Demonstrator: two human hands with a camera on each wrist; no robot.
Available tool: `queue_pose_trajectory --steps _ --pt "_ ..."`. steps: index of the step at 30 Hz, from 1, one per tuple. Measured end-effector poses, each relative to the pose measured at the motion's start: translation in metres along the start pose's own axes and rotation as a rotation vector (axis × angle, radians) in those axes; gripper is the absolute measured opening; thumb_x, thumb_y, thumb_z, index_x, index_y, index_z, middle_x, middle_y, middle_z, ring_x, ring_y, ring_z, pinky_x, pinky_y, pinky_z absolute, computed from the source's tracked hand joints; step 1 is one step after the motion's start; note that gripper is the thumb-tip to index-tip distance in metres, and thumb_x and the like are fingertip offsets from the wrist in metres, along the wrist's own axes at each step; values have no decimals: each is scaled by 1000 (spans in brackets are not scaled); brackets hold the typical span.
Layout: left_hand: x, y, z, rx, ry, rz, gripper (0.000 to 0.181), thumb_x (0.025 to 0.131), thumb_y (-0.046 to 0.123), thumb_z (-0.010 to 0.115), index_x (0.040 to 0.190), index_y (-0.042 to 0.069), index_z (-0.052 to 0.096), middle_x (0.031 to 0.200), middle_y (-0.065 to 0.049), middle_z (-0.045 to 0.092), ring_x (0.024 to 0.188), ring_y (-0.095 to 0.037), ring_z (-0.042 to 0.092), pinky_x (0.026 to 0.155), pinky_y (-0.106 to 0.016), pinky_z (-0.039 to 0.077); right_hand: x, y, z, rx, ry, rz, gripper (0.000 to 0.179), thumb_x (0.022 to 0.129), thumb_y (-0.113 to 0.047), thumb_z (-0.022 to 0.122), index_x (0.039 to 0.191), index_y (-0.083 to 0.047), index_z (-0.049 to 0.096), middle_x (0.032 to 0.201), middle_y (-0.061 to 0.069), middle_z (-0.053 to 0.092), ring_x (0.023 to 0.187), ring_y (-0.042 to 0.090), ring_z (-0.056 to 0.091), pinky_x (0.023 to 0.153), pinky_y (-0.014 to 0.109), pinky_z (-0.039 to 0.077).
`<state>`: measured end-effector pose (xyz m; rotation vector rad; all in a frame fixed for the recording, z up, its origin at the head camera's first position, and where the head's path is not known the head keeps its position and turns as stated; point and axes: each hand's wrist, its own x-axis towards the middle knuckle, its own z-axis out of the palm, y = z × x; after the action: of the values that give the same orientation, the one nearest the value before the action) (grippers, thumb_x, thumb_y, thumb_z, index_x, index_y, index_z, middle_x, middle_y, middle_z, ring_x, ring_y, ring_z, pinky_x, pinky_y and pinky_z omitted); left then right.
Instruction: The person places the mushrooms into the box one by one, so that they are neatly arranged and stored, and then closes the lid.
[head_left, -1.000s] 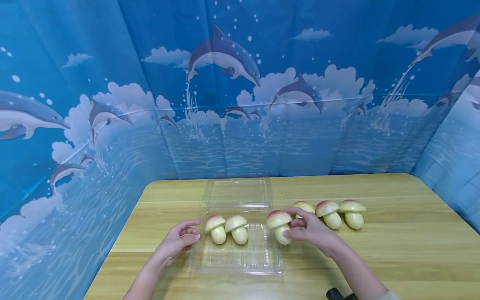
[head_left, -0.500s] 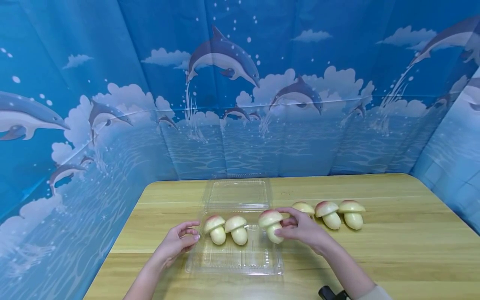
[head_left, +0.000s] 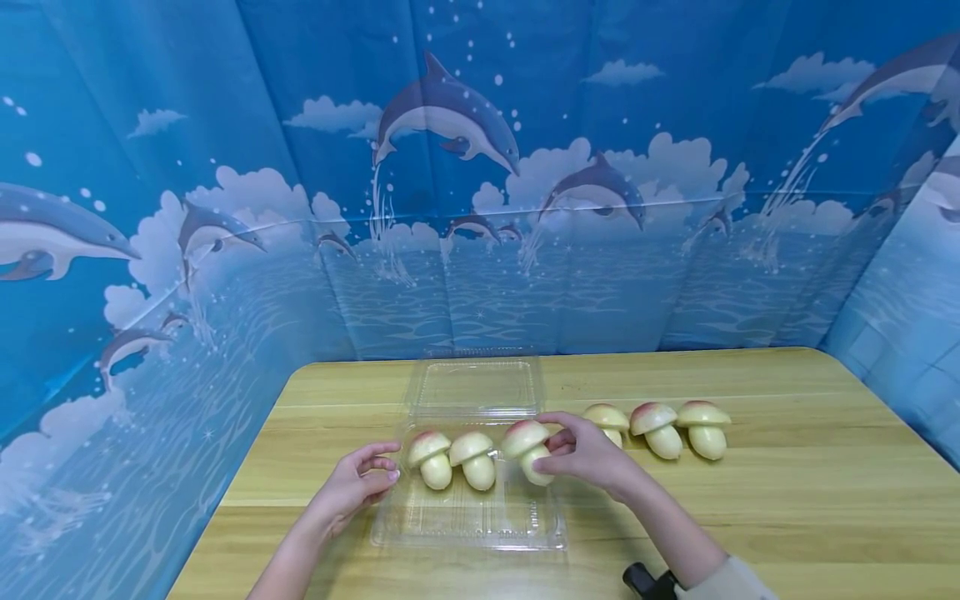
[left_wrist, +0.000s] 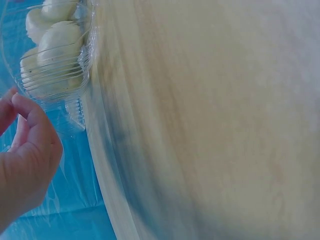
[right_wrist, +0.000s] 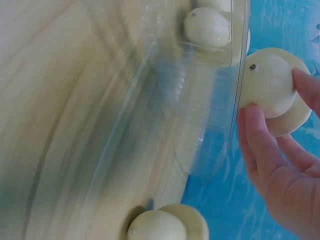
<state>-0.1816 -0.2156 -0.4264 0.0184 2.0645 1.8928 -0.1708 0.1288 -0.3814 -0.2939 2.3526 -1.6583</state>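
My right hand (head_left: pixel 588 457) pinches a pale mushroom (head_left: pixel 525 450) with a pink-tinged cap between thumb and fingers, over the right side of a clear plastic clamshell box (head_left: pixel 465 523). In the right wrist view, the mushroom's stem end (right_wrist: pixel 272 82) faces the camera, beside the box wall. Two similar mushrooms, one on the left (head_left: pixel 429 458) and one beside it (head_left: pixel 474 460), lie side by side in the box's base. My left hand (head_left: pixel 354 485), fingers loosely bent, stays with its fingertips right at the box's left edge.
The box's lid (head_left: pixel 476 385) lies folded open toward the back. To the right on the wooden table (head_left: pixel 810 500) rest three more mushrooms in a row: one (head_left: pixel 606 417) partly behind my right hand, one (head_left: pixel 657 429) and another (head_left: pixel 703 428). A blue dolphin-print curtain (head_left: pixel 480 283) hangs behind.
My right hand has moved left with the mushroom, from the box's right edge to over its base, nearer the two inside. The left hand has stayed put.
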Motion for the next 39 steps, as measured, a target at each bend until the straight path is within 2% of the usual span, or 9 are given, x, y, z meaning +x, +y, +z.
queue_pose_trajectory --steps 8,19,25,29,33,39 --pt "-1 -1 -1 0 -6 1 53 83 -3 60 132 -8 40 96 -6 52 70 -9 50 61 -19 44 7 -5 14 -186 19 -58 64 72 -11 78 127 3 50 87 9 60 80 18 56 66 29 50" --pt "-1 -1 0 0 -3 -4 52 83 -4 59 132 -8 41 96 -6 52 69 -9 51 61 -18 44 13 -9 37 -401 133 -41 62 67 -9 80 123 -2 55 77 2 58 67 13 52 57 27 45" --pt "-1 0 -2 0 -14 3 53 84 -2 60 132 -8 40 95 -6 52 68 -8 50 59 -18 43 12 -10 42 -487 168 -58 62 67 -12 81 122 -2 56 81 3 59 70 14 53 58 29 45" --pt "0 0 -2 -1 -20 5 53 84 -1 61 132 -8 40 95 -6 52 68 -8 49 59 -18 42 12 -10 45 -500 191 -79 65 66 -11 81 124 1 55 89 9 62 75 18 56 60 29 47" --pt "0 0 -2 -2 -26 3 52 85 -2 59 132 -8 39 95 -6 52 68 -8 49 59 -18 42 14 -7 50 -519 245 -95 66 65 -8 81 124 4 54 101 18 58 67 17 54 55 25 48" --pt "0 0 -2 -3 -26 2 52 85 -2 59 133 -7 39 96 -6 52 70 -9 50 61 -18 44 14 -4 59 -604 329 -150 65 62 -6 82 119 9 56 93 15 50 59 16 49 51 22 48"
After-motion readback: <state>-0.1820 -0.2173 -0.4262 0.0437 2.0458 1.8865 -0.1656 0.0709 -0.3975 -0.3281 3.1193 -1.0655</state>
